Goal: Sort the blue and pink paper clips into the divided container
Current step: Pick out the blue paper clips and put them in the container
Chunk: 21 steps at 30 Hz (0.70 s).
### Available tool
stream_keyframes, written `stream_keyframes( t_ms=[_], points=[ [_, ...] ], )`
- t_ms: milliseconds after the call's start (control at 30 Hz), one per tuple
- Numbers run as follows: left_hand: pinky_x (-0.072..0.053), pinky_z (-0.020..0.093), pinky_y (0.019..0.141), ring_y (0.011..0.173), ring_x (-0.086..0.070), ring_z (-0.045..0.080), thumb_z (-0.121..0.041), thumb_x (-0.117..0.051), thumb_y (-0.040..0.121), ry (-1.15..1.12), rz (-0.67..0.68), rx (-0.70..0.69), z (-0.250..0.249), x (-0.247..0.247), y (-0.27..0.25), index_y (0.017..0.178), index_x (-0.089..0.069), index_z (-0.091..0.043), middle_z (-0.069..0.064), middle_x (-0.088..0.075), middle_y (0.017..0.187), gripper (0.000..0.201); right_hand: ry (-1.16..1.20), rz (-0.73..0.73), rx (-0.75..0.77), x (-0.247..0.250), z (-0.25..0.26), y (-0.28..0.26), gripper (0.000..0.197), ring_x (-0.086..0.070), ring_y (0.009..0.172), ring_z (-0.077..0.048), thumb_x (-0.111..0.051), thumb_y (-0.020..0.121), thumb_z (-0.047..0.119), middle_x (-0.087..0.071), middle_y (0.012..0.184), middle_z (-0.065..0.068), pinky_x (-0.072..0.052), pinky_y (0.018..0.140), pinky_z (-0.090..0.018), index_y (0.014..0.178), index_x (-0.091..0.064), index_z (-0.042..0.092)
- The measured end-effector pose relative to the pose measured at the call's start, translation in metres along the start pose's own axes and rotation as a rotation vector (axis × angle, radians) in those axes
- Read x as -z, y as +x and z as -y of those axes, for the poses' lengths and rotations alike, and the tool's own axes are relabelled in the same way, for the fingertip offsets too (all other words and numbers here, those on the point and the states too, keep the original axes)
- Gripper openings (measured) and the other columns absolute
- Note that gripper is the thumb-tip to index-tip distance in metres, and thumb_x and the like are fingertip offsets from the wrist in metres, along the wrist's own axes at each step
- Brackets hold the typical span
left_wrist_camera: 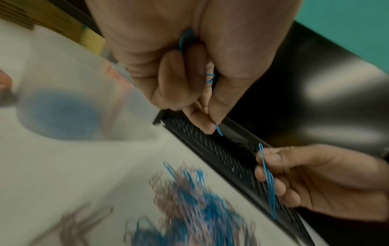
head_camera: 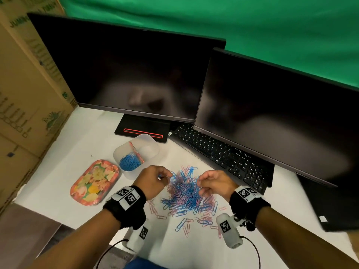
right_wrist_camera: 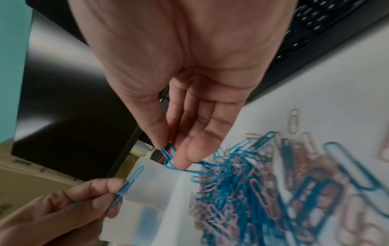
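Observation:
A mixed heap of blue and pink paper clips (head_camera: 185, 195) lies on the white desk. Behind it to the left stands the translucent divided container (head_camera: 150, 139); its near-left compartment holds blue clips (head_camera: 128, 162), and a few pink clips lie along the divider. My left hand (head_camera: 161, 176) hovers at the heap's left edge with fingers curled, pinching blue clips (left_wrist_camera: 210, 78) at the left hand's fingertips (left_wrist_camera: 212, 126). My right hand (head_camera: 202, 184) is at the heap's right edge, and in the right wrist view the right hand (right_wrist_camera: 168, 150) pinches blue clips (right_wrist_camera: 167, 162) between thumb and fingers.
A floral tray (head_camera: 95, 181) sits left of the container. A black keyboard (head_camera: 219, 154) runs behind the heap to the right, under two dark monitors (head_camera: 126, 70) (head_camera: 272, 105). A monitor base (head_camera: 143, 129) stands just behind the container. Cardboard boxes (head_camera: 23, 94) wall the left side.

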State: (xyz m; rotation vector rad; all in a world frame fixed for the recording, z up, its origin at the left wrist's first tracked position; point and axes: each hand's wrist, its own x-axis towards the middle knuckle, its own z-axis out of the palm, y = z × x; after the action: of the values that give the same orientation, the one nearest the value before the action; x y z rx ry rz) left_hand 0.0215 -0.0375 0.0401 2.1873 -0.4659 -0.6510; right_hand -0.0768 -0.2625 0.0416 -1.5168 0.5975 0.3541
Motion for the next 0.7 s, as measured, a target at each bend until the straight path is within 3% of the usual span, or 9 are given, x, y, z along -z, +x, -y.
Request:
stream_keyframes(
  t_ms=[133, 267, 467, 567, 633, 700],
  points=[
    [-0.048, 0.023, 0.086, 0.088, -0.065, 0.014, -0.007, -0.067, 0.081, -0.109, -0.122, 0.062, 0.001, 0.043, 0.005, 0.072, -0.07, -0.026, -0.001, -0.074, 0.088, 0.022, 0.018, 0.077, 0.058, -0.028, 0.036, 0.008, 0.009, -0.064, 0.054, -0.018, -0.065, 0.084, -0.005, -0.069, 0.072, -0.009, -0.053, 0.047, -0.025, 0.086, -0.062, 0.004],
    [-0.049, 0.027, 0.082, 0.089, -0.064, 0.023, -0.011, -0.062, 0.083, -0.042, -0.311, 0.195, 0.009, 0.092, 0.015, 0.079, -0.075, -0.018, 0.004, -0.07, 0.084, 0.015, 0.018, 0.166, 0.138, -0.068, 0.083, 0.022, 0.01, -0.065, 0.054, -0.017, -0.064, 0.085, -0.005, -0.067, 0.075, -0.011, -0.054, 0.05, -0.024, 0.082, -0.062, 0.004],
    [-0.051, 0.027, 0.072, 0.093, -0.066, 0.028, -0.022, -0.06, 0.082, 0.22, -0.181, 0.413, 0.019, 0.125, 0.046, 0.094, -0.073, -0.009, 0.012, -0.071, 0.099, 0.022, -0.045, 0.19, 0.203, -0.136, 0.132, 0.063, 0.015, -0.064, 0.05, -0.014, -0.063, 0.086, -0.004, -0.066, 0.068, -0.008, -0.056, 0.052, -0.025, 0.08, -0.059, 0.009],
    [-0.052, 0.032, 0.079, 0.101, -0.065, 0.031, -0.027, -0.058, 0.084, 0.338, -0.122, 0.458, 0.016, 0.126, 0.057, 0.106, -0.066, -0.004, 0.016, -0.067, 0.11, 0.033, -0.128, 0.152, 0.184, -0.163, 0.137, 0.08, 0.017, -0.062, 0.047, -0.012, -0.062, 0.086, -0.004, -0.064, 0.071, -0.013, -0.055, 0.051, -0.025, 0.078, -0.056, 0.01],
    [-0.052, 0.031, 0.077, 0.1, -0.066, 0.031, -0.027, -0.06, 0.084, 0.378, -0.077, 0.474, 0.014, 0.129, 0.06, 0.105, -0.065, -0.002, 0.016, -0.068, 0.107, 0.034, -0.246, 0.106, 0.17, -0.175, 0.134, 0.085, 0.02, -0.061, 0.051, -0.017, -0.062, 0.086, -0.003, -0.064, 0.073, -0.015, -0.055, 0.054, -0.028, 0.076, -0.056, 0.013],
    [-0.055, 0.029, 0.072, 0.09, -0.07, 0.028, -0.022, -0.061, 0.08, 0.372, -0.033, 0.502, 0.015, 0.131, 0.064, 0.095, -0.068, -0.001, 0.013, -0.072, 0.094, 0.027, -0.356, 0.052, 0.166, -0.179, 0.128, 0.089, 0.024, -0.062, 0.056, -0.023, -0.06, 0.085, -0.003, -0.065, 0.073, -0.015, -0.055, 0.053, -0.028, 0.074, -0.058, 0.017]
  ],
)
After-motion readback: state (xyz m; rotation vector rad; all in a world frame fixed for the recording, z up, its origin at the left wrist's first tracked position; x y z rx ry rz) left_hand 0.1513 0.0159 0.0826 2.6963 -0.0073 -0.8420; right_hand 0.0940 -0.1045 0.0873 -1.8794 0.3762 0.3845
